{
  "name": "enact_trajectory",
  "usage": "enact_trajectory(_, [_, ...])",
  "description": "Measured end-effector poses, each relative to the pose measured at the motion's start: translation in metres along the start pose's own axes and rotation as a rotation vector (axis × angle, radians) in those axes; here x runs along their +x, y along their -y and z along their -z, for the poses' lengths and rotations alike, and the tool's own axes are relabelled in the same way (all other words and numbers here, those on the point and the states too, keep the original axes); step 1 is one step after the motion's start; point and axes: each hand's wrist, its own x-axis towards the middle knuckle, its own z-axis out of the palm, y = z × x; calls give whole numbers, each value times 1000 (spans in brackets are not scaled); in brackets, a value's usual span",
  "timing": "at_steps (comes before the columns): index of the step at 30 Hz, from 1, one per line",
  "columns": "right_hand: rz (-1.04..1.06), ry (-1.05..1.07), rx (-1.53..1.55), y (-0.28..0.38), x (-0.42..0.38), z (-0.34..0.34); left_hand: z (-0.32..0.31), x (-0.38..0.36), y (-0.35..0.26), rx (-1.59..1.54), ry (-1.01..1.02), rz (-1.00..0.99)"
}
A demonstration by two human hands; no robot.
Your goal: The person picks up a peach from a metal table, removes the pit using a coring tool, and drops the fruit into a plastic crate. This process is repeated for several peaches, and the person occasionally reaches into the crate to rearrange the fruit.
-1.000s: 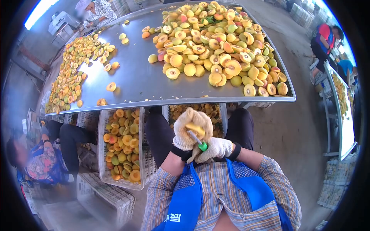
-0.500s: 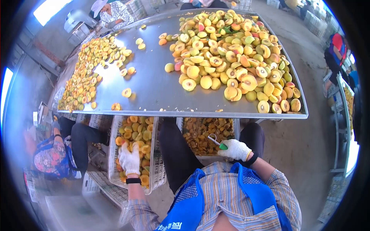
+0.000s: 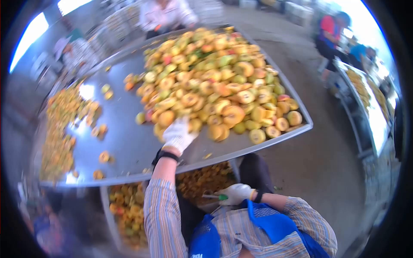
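At the near edge of a big pile of yellow peach halves [image 3: 232,115], my left hand [image 3: 180,134] in a white knitted glove reaches over the metal table. Its fingers are blurred and partly lost among the fruit, so I cannot tell whether they grip a half. Low in front of my body, my gloved right hand [image 3: 235,194] is closed around the green handle of a pitting tool [image 3: 211,196], whose metal end points left. Beneath that tool, a crate of brownish fruit pieces [image 3: 202,182] sits between my legs.
More cut halves [image 3: 60,142] are spread along the table's left side. A crate of peach halves [image 3: 129,210] stands below the raised front rim [image 3: 206,161], left of my legs. People work across the table, at its far left, and by another fruit table [image 3: 365,107] on the right.
My left hand has left the crate of peach halves and moved up to the pile on the table. The right hand still holds the tool low. The view has turned right.
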Motion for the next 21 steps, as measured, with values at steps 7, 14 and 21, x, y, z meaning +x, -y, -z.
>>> enact_trajectory(7, [82,-245,78,-13,-8,-10,-31,-7,12,-76,-111,-93])
enact_trajectory(14, [89,-312,142,12,-35,17,22,-88,3,-1606,-29,281])
enact_trajectory(21, [82,-506,184,42,-63,43,16,-155,-45,-2191,-341,438])
